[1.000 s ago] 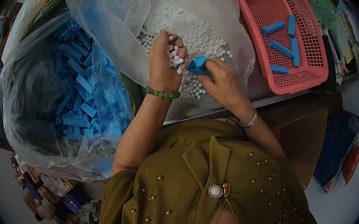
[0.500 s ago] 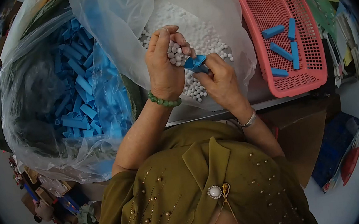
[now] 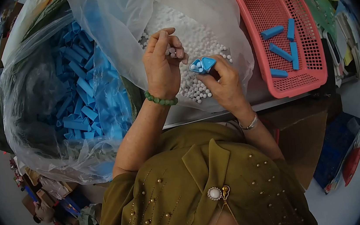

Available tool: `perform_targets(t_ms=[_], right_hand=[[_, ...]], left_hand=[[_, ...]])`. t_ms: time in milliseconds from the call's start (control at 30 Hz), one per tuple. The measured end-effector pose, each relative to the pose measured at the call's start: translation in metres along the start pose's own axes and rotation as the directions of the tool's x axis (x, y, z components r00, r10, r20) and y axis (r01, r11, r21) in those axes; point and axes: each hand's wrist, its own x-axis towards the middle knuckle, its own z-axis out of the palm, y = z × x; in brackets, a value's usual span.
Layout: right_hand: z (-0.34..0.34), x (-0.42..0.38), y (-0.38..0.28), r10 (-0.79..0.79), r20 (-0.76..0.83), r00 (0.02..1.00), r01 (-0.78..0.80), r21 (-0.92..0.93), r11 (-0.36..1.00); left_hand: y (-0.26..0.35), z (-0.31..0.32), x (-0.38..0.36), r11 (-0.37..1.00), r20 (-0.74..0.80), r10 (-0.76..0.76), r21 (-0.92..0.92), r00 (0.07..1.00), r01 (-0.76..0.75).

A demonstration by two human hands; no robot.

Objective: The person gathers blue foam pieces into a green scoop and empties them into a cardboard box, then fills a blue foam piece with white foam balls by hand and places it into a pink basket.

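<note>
My right hand (image 3: 226, 81) grips a small blue triangular tube (image 3: 202, 65) with its end turned up. White balls show in one of the tube's two three-sided openings, and the other opening looks like a flipped-back cap. Just left of it, my left hand (image 3: 161, 64) is cupped with curled fingers around a few small white balls (image 3: 172, 51). Its fingertips are close to the tube's mouth but apart from it. Below both hands many more white balls (image 3: 195, 86) lie loose on a clear plastic bag (image 3: 112, 14).
On the left, a large plastic bag (image 3: 31, 75) holds many blue tubes (image 3: 83, 87). A pink mesh basket (image 3: 294, 91) at the right has several blue tubes (image 3: 280, 52) lying in it. A cardboard box (image 3: 299, 144) stands below the table edge.
Most of the balls have left my left hand, and it has drawn slightly away from the tube. The tube is now more upright, with balls showing in its mouth.
</note>
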Motion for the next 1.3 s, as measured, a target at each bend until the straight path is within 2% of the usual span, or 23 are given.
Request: perform_targets(t_ms=[67, 100, 167, 200, 267, 300, 367, 400, 533, 600, 667, 800, 867, 933, 1000, 1067, 1133, 1200, 1233, 1267, 1300], right_hand=[[-0.002, -0.002, -0.003, -0.024, -0.045, 0.999, 0.028, 0.108, 0.994], [-0.004, -0.003, -0.005, -0.029, -0.048, 0.998, 0.034, 0.106, 0.994], [-0.006, -0.004, -0.008, -0.007, -0.059, 0.998, 0.015, 0.135, 0.991], [-0.006, -0.005, -0.008, -0.012, -0.062, 0.998, 0.02, 0.131, 0.991], [-0.002, -0.004, -0.007, 0.0, -0.05, 0.999, 0.013, 0.249, 0.968], [-0.001, -0.002, -0.011, -0.007, -0.046, 0.999, 0.019, 0.25, 0.968], [0.001, 0.0, -0.019, -0.089, 0.017, 0.996, 0.086, 0.141, 0.986], [0.001, 0.0, -0.019, -0.092, 0.022, 0.996, 0.088, 0.143, 0.986], [0.0, 0.005, -0.022, -0.128, -0.035, 0.991, 0.131, 0.108, 0.985], [0.002, 0.003, -0.025, -0.148, -0.03, 0.988, 0.151, 0.098, 0.984], [0.003, 0.002, -0.023, -0.2, -0.018, 0.98, 0.2, 0.028, 0.979], [0.002, -0.004, -0.025, -0.106, -0.016, 0.994, 0.107, 0.065, 0.992], [-0.002, -0.004, -0.029, -0.22, -0.05, 0.974, 0.212, -0.129, 0.969], [-0.007, -0.005, -0.043, -0.239, -0.035, 0.97, 0.228, -0.191, 0.955], [-0.007, -0.005, -0.043, -0.256, -0.017, 0.967, 0.244, -0.249, 0.937], [-0.009, -0.001, -0.03, -0.182, 0.084, 0.98, 0.199, -0.517, 0.833], [-0.011, -0.001, -0.028, -0.166, 0.088, 0.982, 0.187, -0.468, 0.864], [-0.009, -0.003, -0.025, -0.142, 0.093, 0.985, 0.169, -0.417, 0.893], [-0.007, -0.004, -0.023, -0.106, 0.08, 0.991, 0.123, -0.247, 0.961], [-0.005, -0.005, -0.021, -0.066, 0.07, 0.995, 0.071, -0.068, 0.995], [-0.003, -0.005, -0.022, -0.063, 0.068, 0.996, 0.068, -0.07, 0.995]], left_hand=[[-0.007, -0.004, 0.001, 0.987, 0.004, 0.034, 0.155, 0.999, -0.035], [-0.009, -0.005, 0.0, 0.987, 0.009, 0.038, 0.154, 0.999, -0.039], [-0.008, -0.006, -0.007, 0.856, 0.115, 0.152, 0.482, 0.982, -0.189], [-0.004, -0.007, -0.013, 0.837, 0.165, 0.128, 0.511, 0.978, -0.196], [-0.003, -0.013, -0.02, 0.814, 0.199, 0.143, 0.533, 0.969, -0.23], [-0.003, -0.017, -0.023, 0.789, 0.228, 0.151, 0.559, 0.962, -0.256], [0.002, -0.021, -0.027, 0.799, 0.249, 0.146, 0.541, 0.958, -0.262], [0.003, -0.023, -0.03, 0.811, 0.268, 0.134, 0.523, 0.954, -0.261], [0.009, -0.023, -0.04, 0.818, 0.338, 0.135, 0.492, 0.931, -0.297], [0.008, -0.021, -0.043, 0.731, 0.427, 0.136, 0.565, 0.894, -0.381], [0.005, -0.022, -0.043, 0.721, 0.444, 0.157, 0.558, 0.882, -0.41], [0.012, -0.02, -0.048, 0.713, 0.427, 0.181, 0.564, 0.886, -0.417], [0.015, -0.026, -0.049, 0.743, 0.384, 0.168, 0.556, 0.908, -0.372], [0.013, -0.031, -0.051, 0.772, 0.328, 0.156, 0.548, 0.932, -0.323], [0.011, -0.034, -0.053, 0.838, 0.135, 0.125, 0.516, 0.983, -0.178], [0.01, -0.037, -0.054, 0.834, 0.134, 0.146, 0.516, 0.98, -0.194], [0.01, -0.038, -0.053, 0.83, 0.129, 0.166, 0.517, 0.978, -0.209], [0.01, -0.039, -0.053, 0.826, 0.21, 0.175, 0.501, 0.962, -0.26], [0.01, -0.037, -0.054, 0.827, 0.21, 0.176, 0.499, 0.962, -0.26], [0.01, -0.034, -0.055, 0.791, 0.306, 0.186, 0.517, 0.934, -0.327], [0.009, -0.032, -0.055, 0.753, 0.401, 0.188, 0.527, 0.897, -0.394]])
